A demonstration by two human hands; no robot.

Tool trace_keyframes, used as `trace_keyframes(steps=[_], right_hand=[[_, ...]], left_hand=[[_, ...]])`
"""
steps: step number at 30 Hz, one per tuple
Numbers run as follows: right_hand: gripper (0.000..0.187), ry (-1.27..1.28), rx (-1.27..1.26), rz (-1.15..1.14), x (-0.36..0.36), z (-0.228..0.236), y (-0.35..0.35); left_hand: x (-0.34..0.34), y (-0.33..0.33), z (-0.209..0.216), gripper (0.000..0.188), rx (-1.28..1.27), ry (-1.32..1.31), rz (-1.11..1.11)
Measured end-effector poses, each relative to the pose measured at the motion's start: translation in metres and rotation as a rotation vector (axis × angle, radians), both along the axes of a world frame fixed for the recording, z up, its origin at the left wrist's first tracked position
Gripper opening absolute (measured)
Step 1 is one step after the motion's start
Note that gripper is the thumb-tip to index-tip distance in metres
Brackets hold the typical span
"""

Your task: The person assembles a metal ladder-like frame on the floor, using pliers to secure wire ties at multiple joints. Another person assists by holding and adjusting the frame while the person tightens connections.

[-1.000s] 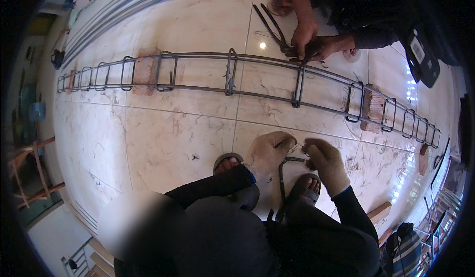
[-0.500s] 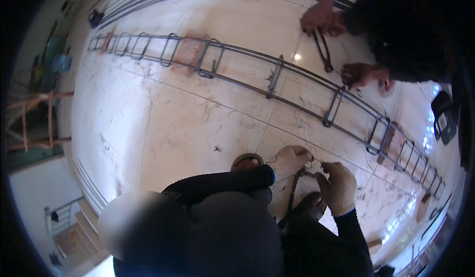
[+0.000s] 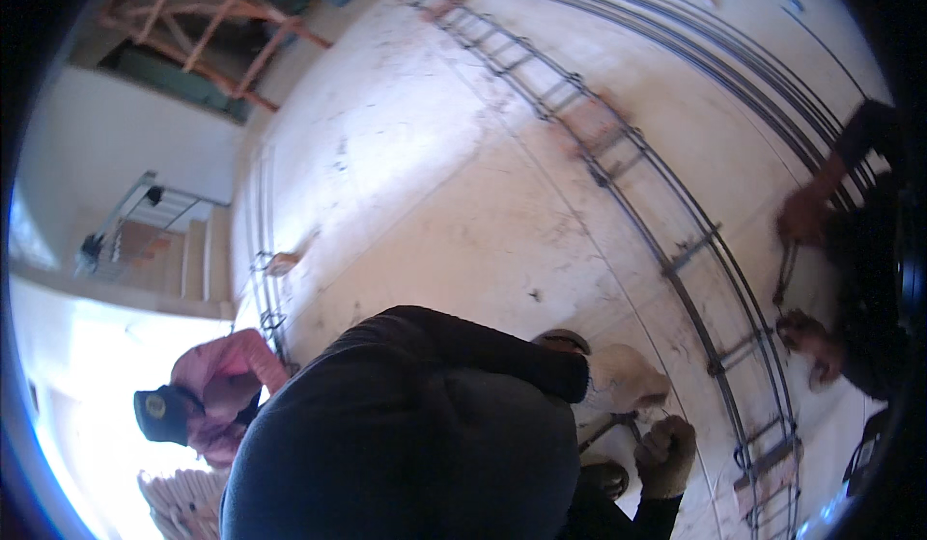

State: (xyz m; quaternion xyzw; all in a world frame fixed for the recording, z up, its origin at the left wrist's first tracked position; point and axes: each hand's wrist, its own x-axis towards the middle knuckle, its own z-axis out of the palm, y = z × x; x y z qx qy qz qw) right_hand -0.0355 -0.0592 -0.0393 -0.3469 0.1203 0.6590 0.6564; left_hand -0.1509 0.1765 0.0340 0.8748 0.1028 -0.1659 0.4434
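Both my hands wear pale work gloves and are close together, low and right of the middle. My left hand point(image 3: 626, 380) is closed, its fingers bent; what they hold is hidden. Just below it is a dark hand tool point(image 3: 610, 428) with long handles, like pincers; I cannot tell which hand bears it. My right hand point(image 3: 666, 451) is closed with the fingertips pinched, near what looks like a thin wire. Beyond them lies a long reinforcing-bar cage point(image 3: 690, 250) with tied stirrups, resting on bricks point(image 3: 587, 125).
A co-worker's hands point(image 3: 809, 214) hold dark pincers point(image 3: 787, 272) across the cage. Another person in a pink top point(image 3: 227, 376) bends at the left, beside more bars point(image 3: 266, 289). Long loose bars point(image 3: 676, 43) lie behind. Steps point(image 3: 198, 260) and a wooden frame point(image 3: 208, 33) stand far left.
My view has swung left, bringing the person in pink into sight and shifting the cage rightward. My hands remain close together; the co-worker still holds the pincers.
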Motion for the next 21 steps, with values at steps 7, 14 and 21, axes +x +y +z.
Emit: trace_keyframes(steps=[7, 14, 21], right_hand=[[0.021, -0.054, -0.055, 0.085, -0.015, 0.003, 0.047], [0.016, -1.815, 0.121, 0.066, -0.024, 0.035, 0.096], [0.016, -2.105, 0.324, 0.239, 0.007, 0.007, 0.07]], left_hand=[[-0.033, 0.011, 0.008, 0.014, 0.317, -0.076, 0.154], [-0.077, -0.003, -0.041, 0.022, 0.061, 0.095, 0.599], [-0.054, 0.009, -0.048, 0.019, -0.883, 0.86, 0.681]])
